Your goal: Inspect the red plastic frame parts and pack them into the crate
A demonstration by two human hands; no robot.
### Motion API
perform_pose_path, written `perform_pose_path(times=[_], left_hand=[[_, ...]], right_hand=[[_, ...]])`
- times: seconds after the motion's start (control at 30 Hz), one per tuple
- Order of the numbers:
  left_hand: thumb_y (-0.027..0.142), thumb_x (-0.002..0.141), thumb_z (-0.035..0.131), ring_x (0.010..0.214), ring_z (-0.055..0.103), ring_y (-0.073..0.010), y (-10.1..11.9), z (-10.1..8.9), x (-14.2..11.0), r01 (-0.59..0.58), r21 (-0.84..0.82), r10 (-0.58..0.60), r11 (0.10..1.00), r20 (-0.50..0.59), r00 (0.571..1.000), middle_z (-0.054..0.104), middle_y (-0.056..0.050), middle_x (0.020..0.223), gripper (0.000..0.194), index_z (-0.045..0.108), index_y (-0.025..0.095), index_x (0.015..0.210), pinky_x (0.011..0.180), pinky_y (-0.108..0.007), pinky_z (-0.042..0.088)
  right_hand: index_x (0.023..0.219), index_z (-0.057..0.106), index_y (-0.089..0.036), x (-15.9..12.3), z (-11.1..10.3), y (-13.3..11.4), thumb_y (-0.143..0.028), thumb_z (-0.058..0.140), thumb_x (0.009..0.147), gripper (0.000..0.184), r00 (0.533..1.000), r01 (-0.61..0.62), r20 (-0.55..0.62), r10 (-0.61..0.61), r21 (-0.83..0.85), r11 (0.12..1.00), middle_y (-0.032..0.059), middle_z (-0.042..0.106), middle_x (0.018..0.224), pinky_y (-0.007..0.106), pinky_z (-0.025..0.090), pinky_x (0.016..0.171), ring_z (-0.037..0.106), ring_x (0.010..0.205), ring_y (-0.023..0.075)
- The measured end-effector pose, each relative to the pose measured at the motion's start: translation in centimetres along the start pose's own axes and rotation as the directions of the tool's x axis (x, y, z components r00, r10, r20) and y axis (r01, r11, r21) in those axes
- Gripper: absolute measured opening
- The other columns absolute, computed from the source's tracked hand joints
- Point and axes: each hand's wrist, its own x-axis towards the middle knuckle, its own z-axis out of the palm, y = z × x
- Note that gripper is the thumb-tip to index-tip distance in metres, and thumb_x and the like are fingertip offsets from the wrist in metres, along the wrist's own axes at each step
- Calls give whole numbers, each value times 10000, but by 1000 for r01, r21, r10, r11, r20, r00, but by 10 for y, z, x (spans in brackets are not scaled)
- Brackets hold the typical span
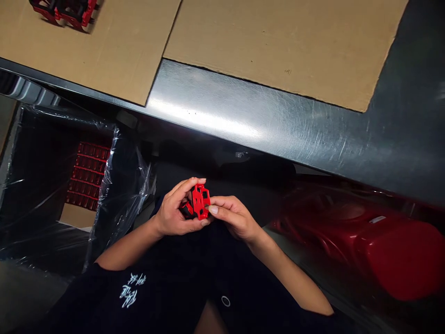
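Observation:
A red plastic part [199, 202] with cut-out openings is held up in front of my body, below the table edge. My left hand [175, 211] grips it, thumb along the lower side and fingers at the top. Behind it, inside the left palm, shows another red and black piece [187, 209], partly hidden by the hand. From the right, my right hand [232, 215] pinches the lower right edge of the red part between thumb and forefinger. Whether the fingertips hold some smaller piece is hidden.
The metal table [222, 111] bears a left cardboard sheet [114, 51] and a right cardboard sheet [285, 51]. Red and black parts [74, 11] lie at the far left. A plastic-lined box [34, 185] holds rows of red parts [88, 176]. A glossy red object [392, 250] stands at right.

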Motion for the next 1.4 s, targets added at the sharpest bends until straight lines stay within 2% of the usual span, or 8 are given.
perform_pose_path(times=[0.1,0.23,0.37,0.63,0.87,1.1,1.23,1.4], left_hand=[[354,748,862,985,706,-207,0,0,1,-8,1,8,1000,7,1000,590,-188,1390,964,353,244,1560,731,-282,628],[326,753,858,956,730,-203,1,2,3,40,-49,-40,998,4,999,582,-202,1415,927,368,253,1538,753,-293,629],[314,761,849,956,739,-206,4,3,5,37,-60,-38,997,-8,999,594,-202,1412,904,376,257,1529,764,-295,625],[302,778,839,937,729,-197,0,0,7,-104,28,104,994,-3,995,573,-220,1446,948,325,245,1572,692,-276,615],[221,783,838,865,742,-157,-6,0,3,-183,-41,183,982,-10,983,487,-245,1525,959,302,255,1577,755,-283,630],[217,786,835,877,729,-141,-5,3,1,-143,-106,139,984,-40,989,486,-208,1536,922,321,291,1548,766,-272,632],[248,787,837,807,712,-126,0,3,2,-53,-155,51,986,-15,999,534,-192,1491,919,327,289,1550,693,-243,611],[340,744,869,999,714,-225,-2,0,1,-36,-58,35,998,-24,999,572,-196,1427,963,352,268,1554,726,-296,623]], right_hand=[[916,783,-153,0,1,0,-434,700,914,293,1000,-7,-22,7,-4,1000,49,726,816,282,523,720,650,740,168],[929,776,-163,1,2,0,-441,757,877,283,999,-17,-46,21,72,997,32,718,808,251,532,686,638,699,137],[927,777,-159,2,1,1,-455,782,855,305,998,-41,-49,47,118,992,36,720,807,245,543,666,643,678,134],[940,793,-162,2,2,0,-415,761,878,262,999,-20,-26,22,99,995,42,738,810,254,538,701,659,713,145],[984,782,-171,0,1,2,-402,807,834,277,999,-8,-44,12,93,996,37,736,809,275,521,694,651,688,147],[1033,789,-189,0,2,2,-404,848,793,327,998,2,-64,4,88,996,27,729,821,272,519,684,643,701,144],[980,803,-180,0,2,2,-408,805,839,268,999,11,-40,-8,79,997,18,716,758,256,521,664,637,657,129],[968,808,-175,1,3,0,-424,748,893,267,1000,7,2,-7,72,997,40,740,800,260,540,679,652,687,143]])
